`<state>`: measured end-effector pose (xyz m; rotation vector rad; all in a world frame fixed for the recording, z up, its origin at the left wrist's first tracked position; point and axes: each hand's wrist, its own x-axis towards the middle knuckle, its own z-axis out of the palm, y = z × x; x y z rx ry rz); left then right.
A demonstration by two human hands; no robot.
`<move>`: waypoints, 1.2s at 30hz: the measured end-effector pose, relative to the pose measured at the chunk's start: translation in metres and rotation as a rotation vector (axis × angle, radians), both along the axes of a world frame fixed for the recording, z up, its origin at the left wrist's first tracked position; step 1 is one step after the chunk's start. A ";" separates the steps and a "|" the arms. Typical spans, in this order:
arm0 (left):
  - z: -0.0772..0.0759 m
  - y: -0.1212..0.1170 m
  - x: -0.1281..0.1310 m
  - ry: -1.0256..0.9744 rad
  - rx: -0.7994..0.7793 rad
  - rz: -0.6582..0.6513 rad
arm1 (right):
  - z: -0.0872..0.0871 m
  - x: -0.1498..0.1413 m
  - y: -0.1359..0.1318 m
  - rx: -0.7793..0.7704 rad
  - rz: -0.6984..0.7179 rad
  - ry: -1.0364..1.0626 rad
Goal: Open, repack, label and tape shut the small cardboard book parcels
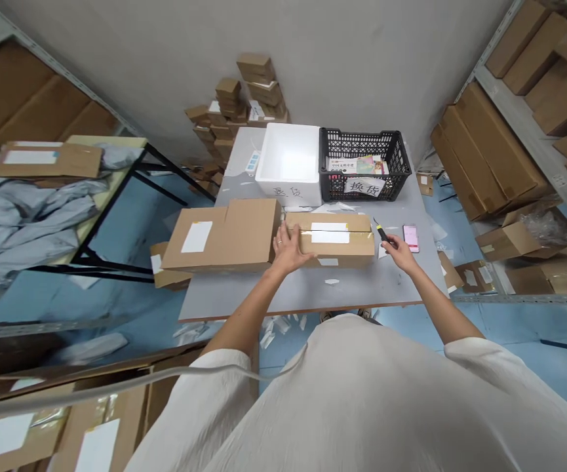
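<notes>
A taped cardboard box (335, 240) with a white label lies on the grey table (307, 288). My left hand (289, 248) rests flat on the box's left end, fingers spread. My right hand (399, 251) is closed on a small black and yellow cutter (381, 231), just right of the box. A larger flat box (221, 236) with a white label lies to the left, touching the taped box. A pink phone (410, 236) lies on the table beside my right hand.
A white foam box (290, 162) and a black plastic crate (362, 164) stand at the table's far end. Small cartons are stacked behind against the wall (244, 105). Shelves with boxes flank both sides. Grey mailer bags (27, 216) lie on a table at left. Paper scraps litter the blue floor.
</notes>
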<state>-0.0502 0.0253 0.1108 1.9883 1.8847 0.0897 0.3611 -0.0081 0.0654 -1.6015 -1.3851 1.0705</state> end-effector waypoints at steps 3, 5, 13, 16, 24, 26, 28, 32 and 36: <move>-0.011 -0.004 -0.012 -0.074 -0.059 0.071 | 0.000 -0.018 -0.001 -0.020 0.043 0.059; -0.015 -0.004 -0.014 -0.126 -0.039 0.066 | 0.001 -0.028 -0.001 -0.005 0.044 0.072; -0.001 -0.005 -0.007 -0.163 -0.020 0.042 | 0.013 -0.019 -0.006 0.032 -0.023 0.050; 0.007 -0.005 -0.005 -0.166 -0.039 0.015 | 0.019 -0.009 -0.005 0.041 -0.077 0.053; 0.018 0.026 -0.003 -0.098 -0.089 -0.065 | 0.022 -0.010 0.006 0.028 -0.196 0.083; 0.019 0.030 -0.005 -0.084 -0.088 -0.085 | 0.023 -0.010 0.008 0.026 -0.209 0.092; 0.020 0.032 -0.008 -0.072 -0.097 -0.102 | 0.023 -0.008 0.011 0.016 -0.210 0.106; 0.022 0.042 -0.009 -0.039 -0.142 -0.119 | 0.020 -0.006 0.021 -0.011 -0.202 0.090; 0.015 0.065 -0.005 -0.064 -0.176 -0.107 | 0.010 -0.009 0.038 -0.001 -0.230 0.126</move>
